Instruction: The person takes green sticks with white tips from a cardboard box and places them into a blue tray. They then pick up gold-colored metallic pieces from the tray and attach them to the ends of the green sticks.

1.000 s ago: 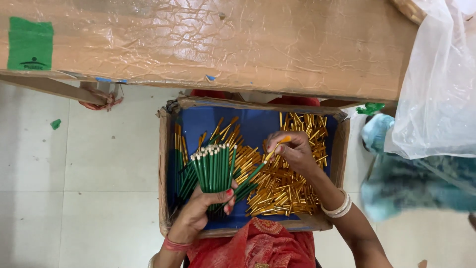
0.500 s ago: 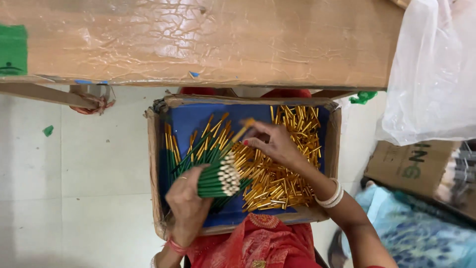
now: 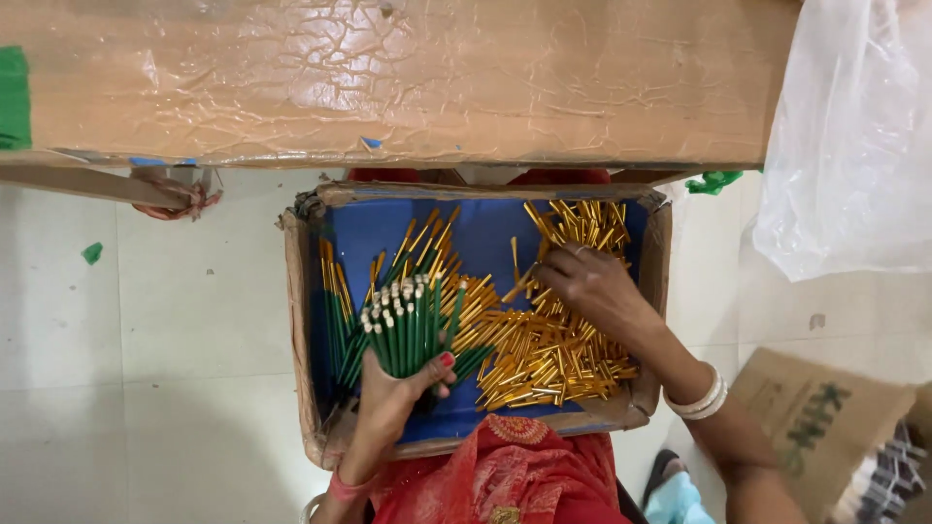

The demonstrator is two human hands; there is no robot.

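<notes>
Left hand (image 3: 388, 398) clasps green pencils (image 3: 408, 330) — right hand (image 3: 592, 289) touches gold tubes (image 3: 544, 354).

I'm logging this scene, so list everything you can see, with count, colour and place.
Cardboard box: one, brown with blue lining, centre floor.
Green pencils: one bundle, in left hand.
Gold pieces: many, loose in box, right side.
Wooden board: one, tan, across top.
Plastic bag: one, clear, upper right.
Red cloth: one, bottom centre.
Printed carton: one, brown, lower right.
Left hand: grips the bundle.
Right hand: on gold pieces, white bangles at wrist.
</notes>
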